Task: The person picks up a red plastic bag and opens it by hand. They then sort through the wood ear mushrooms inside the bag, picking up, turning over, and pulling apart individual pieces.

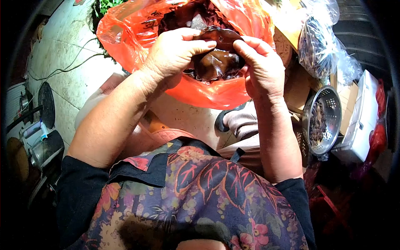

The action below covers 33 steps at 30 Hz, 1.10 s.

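A thin, glossy, dark brown sheet [225, 38], wet and floppy and somewhat like wood ear fungus, is stretched between my two hands. My left hand [173, 54] pinches its left edge between thumb and fingers. At the other edge, my right hand [264, 68] grips it the same way. Both hands are over the mouth of a red plastic bag [121, 39]. Inside the bag lie more dark, shiny pieces [216, 64], partly covered by the sheet and my hands. A pale grey lump [199, 21] shows among them near the back.
On the right stand a metal colander [333, 104] with dark scraps in it, a white foam box [360, 121] and a clear plastic bag [312, 46] of dark items. Leafy greens [109, 5] lie beyond the red bag. Cables [68, 71] cross the tiled floor at left, near cookware [46, 146].
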Each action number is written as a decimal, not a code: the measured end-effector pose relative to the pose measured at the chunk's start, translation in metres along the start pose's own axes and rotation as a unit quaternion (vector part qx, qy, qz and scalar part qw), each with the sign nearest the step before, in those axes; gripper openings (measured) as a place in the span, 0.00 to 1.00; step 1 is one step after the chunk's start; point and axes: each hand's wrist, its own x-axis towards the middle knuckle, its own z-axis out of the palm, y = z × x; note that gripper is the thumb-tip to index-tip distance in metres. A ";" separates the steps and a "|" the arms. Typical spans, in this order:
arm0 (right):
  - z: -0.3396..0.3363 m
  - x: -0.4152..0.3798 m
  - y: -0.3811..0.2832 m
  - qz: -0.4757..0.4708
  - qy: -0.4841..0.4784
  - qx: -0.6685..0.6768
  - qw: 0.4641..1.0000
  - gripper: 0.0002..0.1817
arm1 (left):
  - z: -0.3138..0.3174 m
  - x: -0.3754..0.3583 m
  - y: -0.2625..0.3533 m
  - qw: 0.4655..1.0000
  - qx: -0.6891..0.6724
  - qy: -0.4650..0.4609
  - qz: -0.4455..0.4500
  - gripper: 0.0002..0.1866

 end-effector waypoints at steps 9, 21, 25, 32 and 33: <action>-0.025 0.010 -0.014 -0.056 0.060 -0.047 0.996 0.15 | -0.018 0.009 0.008 0.999 0.015 0.037 -0.028 0.10; 0.000 -0.004 0.003 0.030 -0.059 -0.174 0.983 0.16 | 0.003 -0.004 0.008 0.989 0.088 -0.113 -0.046 0.20; 0.003 -0.005 0.006 0.025 -0.062 -0.161 0.985 0.12 | 0.004 -0.007 0.002 0.985 0.147 -0.095 0.004 0.17; 0.004 -0.005 0.003 0.033 -0.061 -0.155 0.985 0.11 | -0.003 -0.001 0.004 0.955 0.285 -0.075 0.013 0.08; 0.006 -0.006 0.002 0.040 -0.065 -0.138 0.988 0.12 | -0.004 0.000 0.004 0.955 0.283 -0.080 0.022 0.08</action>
